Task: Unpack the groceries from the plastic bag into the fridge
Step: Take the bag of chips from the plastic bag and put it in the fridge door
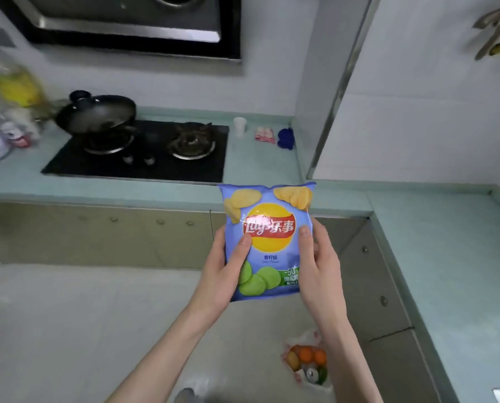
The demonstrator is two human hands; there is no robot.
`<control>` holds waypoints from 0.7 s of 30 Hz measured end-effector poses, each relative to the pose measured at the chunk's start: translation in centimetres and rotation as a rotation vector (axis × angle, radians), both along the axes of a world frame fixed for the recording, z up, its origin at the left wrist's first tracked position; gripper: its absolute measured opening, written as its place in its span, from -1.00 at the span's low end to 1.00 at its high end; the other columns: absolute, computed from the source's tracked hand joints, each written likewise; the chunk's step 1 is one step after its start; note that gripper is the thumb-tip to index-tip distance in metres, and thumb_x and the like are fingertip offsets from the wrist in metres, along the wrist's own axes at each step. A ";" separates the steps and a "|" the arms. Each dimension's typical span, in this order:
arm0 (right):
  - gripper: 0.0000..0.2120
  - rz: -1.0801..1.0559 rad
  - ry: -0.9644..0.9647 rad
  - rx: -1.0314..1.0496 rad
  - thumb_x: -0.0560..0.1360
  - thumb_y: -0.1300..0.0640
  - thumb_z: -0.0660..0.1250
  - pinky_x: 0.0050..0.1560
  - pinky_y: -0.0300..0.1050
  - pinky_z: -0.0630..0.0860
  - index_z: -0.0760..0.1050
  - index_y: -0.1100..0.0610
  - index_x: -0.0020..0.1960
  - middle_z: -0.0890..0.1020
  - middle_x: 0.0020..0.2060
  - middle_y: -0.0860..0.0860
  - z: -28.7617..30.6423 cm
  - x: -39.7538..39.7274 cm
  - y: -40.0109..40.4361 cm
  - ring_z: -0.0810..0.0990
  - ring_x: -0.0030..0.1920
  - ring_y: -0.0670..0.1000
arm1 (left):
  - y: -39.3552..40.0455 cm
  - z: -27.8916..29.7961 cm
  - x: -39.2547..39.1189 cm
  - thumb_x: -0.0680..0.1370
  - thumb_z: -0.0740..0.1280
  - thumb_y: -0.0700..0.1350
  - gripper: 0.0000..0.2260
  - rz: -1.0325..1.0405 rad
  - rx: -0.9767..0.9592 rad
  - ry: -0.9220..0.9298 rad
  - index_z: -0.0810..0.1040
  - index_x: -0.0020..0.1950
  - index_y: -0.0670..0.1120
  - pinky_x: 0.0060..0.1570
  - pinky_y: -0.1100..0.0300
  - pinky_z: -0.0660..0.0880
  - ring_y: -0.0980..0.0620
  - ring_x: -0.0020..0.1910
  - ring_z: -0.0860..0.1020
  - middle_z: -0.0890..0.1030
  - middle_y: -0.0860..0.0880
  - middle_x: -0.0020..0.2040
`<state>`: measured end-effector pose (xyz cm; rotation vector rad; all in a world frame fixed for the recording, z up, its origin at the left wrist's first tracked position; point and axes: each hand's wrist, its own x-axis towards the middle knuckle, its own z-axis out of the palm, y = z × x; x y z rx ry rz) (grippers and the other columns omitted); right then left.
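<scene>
Head view: left hand (221, 271) and right hand (318, 266) grip a glossy, puffy crisp packet (267, 242).

I see a blue bag of lime-flavour potato chips (267, 242) standing upright and facing me in mid-air, in front of the counter edge, sealed and puffed, with yellow chips printed at the top and green lime slices at the bottom. Down on the floor lies the plastic bag (308, 365), open, showing oranges, a can top and something green inside

Both hands (267, 266) hold chip bag (267, 228) upright.
</scene>
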<state>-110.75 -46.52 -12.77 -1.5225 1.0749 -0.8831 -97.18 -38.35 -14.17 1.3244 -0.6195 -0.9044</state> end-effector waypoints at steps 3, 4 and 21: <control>-0.69 0.146 -0.027 0.012 0.70 -0.17 0.14 0.12 -0.03 0.65 0.54 -0.17 0.34 0.75 0.04 -0.17 0.9 2.9 0.9 0.72 0.07 -0.14 | 2.8 0.9 1.6 0.60 0.32 0.10 -0.65 0.153 -0.015 -0.052 0.49 0.38 0.13 0.31 0.09 0.52 0.16 0.29 0.62 0.66 0.17 0.27; -0.69 0.191 -0.027 0.007 0.71 -0.16 0.14 0.14 -0.03 0.64 0.55 -0.16 0.33 0.74 0.04 -0.20 1.2 3.9 1.3 0.71 0.07 -0.16 | 3.8 1.2 2.2 0.59 0.32 0.10 -0.64 0.201 -0.021 -0.071 0.49 0.39 0.14 0.33 0.09 0.51 0.17 0.29 0.61 0.66 0.18 0.28; -0.67 0.824 -0.120 -0.008 0.72 -0.22 0.09 0.37 0.11 0.53 0.48 -0.25 0.39 0.66 0.25 -0.26 5.5 21.9 20.0 0.62 0.29 -0.15 | 27.6 5.4 13.2 0.61 0.40 0.16 -0.53 0.778 -0.050 -0.192 0.41 0.48 0.10 0.43 -0.06 0.47 0.10 0.37 0.57 0.61 0.13 0.37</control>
